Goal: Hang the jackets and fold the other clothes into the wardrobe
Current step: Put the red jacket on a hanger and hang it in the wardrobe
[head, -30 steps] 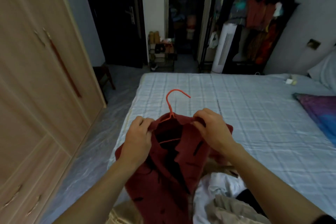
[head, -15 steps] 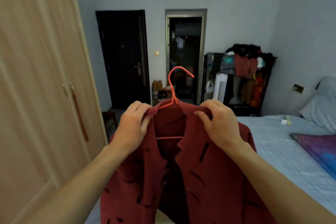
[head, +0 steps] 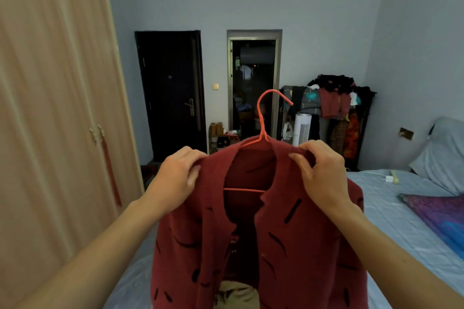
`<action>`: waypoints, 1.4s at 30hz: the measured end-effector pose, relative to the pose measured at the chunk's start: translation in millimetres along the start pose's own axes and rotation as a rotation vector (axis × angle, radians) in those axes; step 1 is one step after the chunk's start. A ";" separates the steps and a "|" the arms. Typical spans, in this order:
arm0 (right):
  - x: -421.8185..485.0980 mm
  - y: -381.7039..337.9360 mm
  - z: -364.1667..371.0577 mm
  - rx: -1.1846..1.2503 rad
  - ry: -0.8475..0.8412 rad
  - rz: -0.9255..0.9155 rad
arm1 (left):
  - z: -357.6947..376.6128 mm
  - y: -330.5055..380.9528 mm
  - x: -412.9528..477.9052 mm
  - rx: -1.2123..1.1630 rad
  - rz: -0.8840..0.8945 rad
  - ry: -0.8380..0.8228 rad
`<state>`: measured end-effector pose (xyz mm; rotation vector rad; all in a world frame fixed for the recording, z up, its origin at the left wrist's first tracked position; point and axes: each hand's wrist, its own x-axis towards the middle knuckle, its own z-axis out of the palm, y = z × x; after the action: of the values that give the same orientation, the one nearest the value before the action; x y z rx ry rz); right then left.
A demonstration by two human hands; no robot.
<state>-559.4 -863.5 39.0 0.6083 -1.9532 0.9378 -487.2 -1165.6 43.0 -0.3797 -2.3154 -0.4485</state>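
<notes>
A dark red jacket (head: 288, 241) with black dashes hangs on an orange hanger (head: 262, 120), held upright in front of me. My left hand (head: 175, 178) grips the jacket's left shoulder over the hanger's end. My right hand (head: 321, 173) pinches the right shoulder by the collar. The hanger's hook points up and to the right. The wardrobe (head: 57, 108) of pale wood stands at my left with its doors shut. A beige garment (head: 236, 296) shows below the jacket's open front.
A bed (head: 391, 228) with a pale checked sheet fills the right side, with a pillow (head: 442, 155) and a purple-blue cloth (head: 442, 216). A loaded clothes rack (head: 336, 108), a white tower fan (head: 302, 130), a dark door (head: 170, 93) and an open doorway (head: 253, 83) stand at the far wall.
Both hands lifted the jacket on its hanger off the bed to chest height, and my view rose from the bed to the far wall.
</notes>
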 end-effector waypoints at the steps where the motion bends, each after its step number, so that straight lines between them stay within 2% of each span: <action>1: -0.8 -0.1 -1.0 0.005 0.006 -0.002 | -0.9 -2.2 -1.2 0.001 -0.001 0.032; 8: -8.3 1.1 -7.5 0.031 -0.011 -0.020 | 7.5 -0.7 -14.4 -0.024 0.052 0.264; 12: -14.9 1.8 -11.4 0.063 0.002 -0.023 | 5.4 6.1 -16.9 0.003 0.053 0.305; 16: -19.9 3.3 -15.8 0.075 0.017 -0.017 | -3.7 12.9 -11.3 -0.003 0.039 0.217; 18: -22.0 1.7 -18.0 0.080 0.018 -0.048 | -7.3 15.3 -7.7 -0.075 -0.022 0.180; 20: -23.9 0.1 -20.0 0.085 0.018 -0.103 | -11.1 15.9 -4.8 -0.274 -0.191 0.143; 23: -25.7 -1.1 -23.2 0.099 0.007 -0.166 | -19.8 17.1 -2.2 -0.583 -0.467 -0.013; 25: -27.3 -2.2 -22.4 0.115 -0.022 -0.205 | -24.2 19.6 -2.1 -0.647 -0.534 -0.112; 30: -34.0 -0.9 -12.8 0.173 -0.089 -0.252 | -20.7 28.4 -2.1 -0.450 -0.398 -0.181; 35: -39.6 2.6 -7.4 0.269 -0.098 -0.256 | -12.8 36.3 -0.9 -0.568 -0.426 -0.167; 38: -43.5 -0.4 -3.1 0.309 -0.124 -0.247 | -9.0 43.6 3.5 -0.625 -0.453 -0.236; 42: -45.0 0.2 0.4 0.324 -0.203 -0.152 | -3.0 49.2 3.5 -0.702 -0.516 -0.270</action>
<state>-536.8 -861.2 0.2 1.0585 -1.9106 1.1421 -468.4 -1122.3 57.6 -0.1625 -2.4418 -1.5626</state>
